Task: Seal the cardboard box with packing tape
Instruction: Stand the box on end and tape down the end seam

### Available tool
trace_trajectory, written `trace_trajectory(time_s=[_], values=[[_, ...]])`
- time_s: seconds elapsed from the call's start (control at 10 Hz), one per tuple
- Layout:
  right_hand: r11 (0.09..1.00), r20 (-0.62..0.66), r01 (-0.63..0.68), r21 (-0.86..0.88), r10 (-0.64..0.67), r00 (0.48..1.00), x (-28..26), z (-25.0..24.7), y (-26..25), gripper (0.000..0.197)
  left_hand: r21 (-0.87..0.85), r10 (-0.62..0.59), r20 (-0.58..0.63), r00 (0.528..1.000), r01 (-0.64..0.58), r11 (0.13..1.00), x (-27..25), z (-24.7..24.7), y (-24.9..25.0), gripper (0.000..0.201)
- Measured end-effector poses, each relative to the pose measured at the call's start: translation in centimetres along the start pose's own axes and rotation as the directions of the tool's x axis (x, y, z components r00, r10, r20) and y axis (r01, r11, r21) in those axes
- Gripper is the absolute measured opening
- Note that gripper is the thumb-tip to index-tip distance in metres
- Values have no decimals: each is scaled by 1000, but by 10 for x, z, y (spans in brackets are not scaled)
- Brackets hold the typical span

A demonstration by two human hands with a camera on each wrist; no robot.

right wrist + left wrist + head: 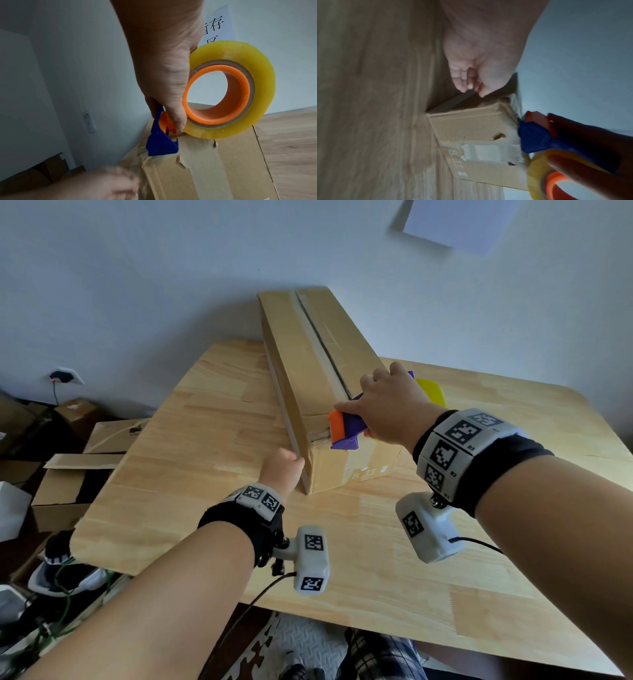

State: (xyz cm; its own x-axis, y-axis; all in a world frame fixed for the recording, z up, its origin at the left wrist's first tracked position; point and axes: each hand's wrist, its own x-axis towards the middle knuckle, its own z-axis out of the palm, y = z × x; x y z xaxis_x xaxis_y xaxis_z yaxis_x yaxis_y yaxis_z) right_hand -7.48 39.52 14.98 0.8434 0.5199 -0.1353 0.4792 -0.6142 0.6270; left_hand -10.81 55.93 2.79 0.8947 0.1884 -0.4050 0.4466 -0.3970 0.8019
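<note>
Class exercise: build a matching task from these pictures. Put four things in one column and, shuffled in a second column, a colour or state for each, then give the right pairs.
Things:
1. tape roll
2. dispenser
3. left hand
4. box

States:
A. lies on the table
B. blue and orange
C. see-through yellow
D. grips the box's near left edge

Pairs: 1-C, 2-B, 3-D, 4-A

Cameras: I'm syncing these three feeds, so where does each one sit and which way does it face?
Head: worn on the head, looking down at the long brown cardboard box on the pale wooden table; both forearms show.
Left wrist: along the left hand, which grips the box's side flap.
Right wrist: along the right hand, which holds the blue-and-orange tape dispenser with its yellow tape roll.
All three share the box's near end and the dispenser.
</note>
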Motion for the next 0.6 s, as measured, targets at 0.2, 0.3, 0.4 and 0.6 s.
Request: trace_trajectory(time_s=[0.2, 0.3, 0.4, 0.6], values=[[1000, -12, -7, 9, 7, 1000, -1, 0, -1, 55, 109, 203, 92, 975, -213, 971, 4, -13, 25, 11], [1000, -10, -16, 7, 16, 1000, -2, 1, -1, 54, 217, 159, 155, 975, -190, 958, 16, -5, 13, 12], [1000, -12, -12, 18, 12, 1000, -3, 1, -1, 54, 376, 164, 196, 967, -229, 898, 17, -9, 4, 11], [1000, -11, 0, 19, 1, 1000, -1, 1, 1, 55, 557, 669, 180, 721, -635, 535, 11, -33, 6, 57]])
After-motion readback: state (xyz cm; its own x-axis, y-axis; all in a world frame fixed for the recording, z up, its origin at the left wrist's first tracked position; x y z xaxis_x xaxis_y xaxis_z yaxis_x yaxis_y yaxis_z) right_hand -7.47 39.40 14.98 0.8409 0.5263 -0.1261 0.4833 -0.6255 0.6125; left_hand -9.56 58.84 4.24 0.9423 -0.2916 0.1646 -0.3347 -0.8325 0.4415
